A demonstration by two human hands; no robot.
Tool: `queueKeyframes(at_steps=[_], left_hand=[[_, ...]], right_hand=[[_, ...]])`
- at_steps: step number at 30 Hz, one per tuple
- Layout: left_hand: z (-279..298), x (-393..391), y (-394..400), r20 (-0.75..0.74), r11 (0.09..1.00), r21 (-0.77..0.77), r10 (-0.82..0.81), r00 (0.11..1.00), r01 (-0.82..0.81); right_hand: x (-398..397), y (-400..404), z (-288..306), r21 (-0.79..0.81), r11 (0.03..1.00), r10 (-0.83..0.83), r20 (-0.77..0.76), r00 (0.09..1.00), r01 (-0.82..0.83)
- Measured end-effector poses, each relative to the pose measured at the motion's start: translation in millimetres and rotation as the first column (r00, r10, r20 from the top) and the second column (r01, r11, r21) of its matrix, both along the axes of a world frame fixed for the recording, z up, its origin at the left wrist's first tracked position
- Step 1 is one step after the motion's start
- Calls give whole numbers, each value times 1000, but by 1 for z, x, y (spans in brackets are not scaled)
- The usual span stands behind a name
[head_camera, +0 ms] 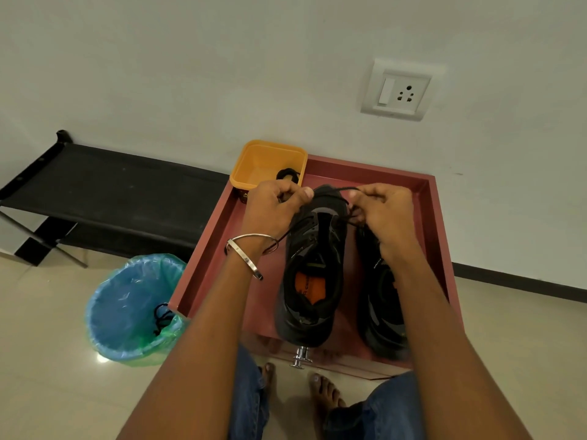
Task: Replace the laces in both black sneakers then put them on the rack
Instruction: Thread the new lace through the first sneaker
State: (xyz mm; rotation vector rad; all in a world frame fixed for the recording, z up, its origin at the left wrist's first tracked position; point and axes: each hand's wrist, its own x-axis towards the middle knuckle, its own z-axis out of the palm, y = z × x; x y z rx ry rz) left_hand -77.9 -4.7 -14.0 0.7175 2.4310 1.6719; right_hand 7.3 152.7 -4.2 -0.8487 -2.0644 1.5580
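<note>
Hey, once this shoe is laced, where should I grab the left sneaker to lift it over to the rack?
Probably by the heel collar of the left sneaker. Its heel end points toward you, and the ankle opening faces up and is clear, so come from above at the near end, fingers inside the opening and thumb behind the heel. Both the left hand and right hand hold the lace at the toe end.

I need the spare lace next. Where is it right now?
In the head view, a coiled black lace lies in the yellow tub at the red tray's far-left corner, just beyond the left hand.
</note>
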Motion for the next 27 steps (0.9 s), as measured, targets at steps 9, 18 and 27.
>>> queueKeyframes(at_steps=[9,18,27], left_hand=[[-1,-5,-4,51,997,-75,23,998,-19],[6,-1,8,274,999,-45,16,962,-4],[-2,0,6,143,991,-131,9,990,10]], right_hand=[[7,28,-16,131,938,-343,220,913,320],[-6,-19,6,527,759,249,307,918,-382],[-8,-12,-7,378,903,171,123,978,-206]])
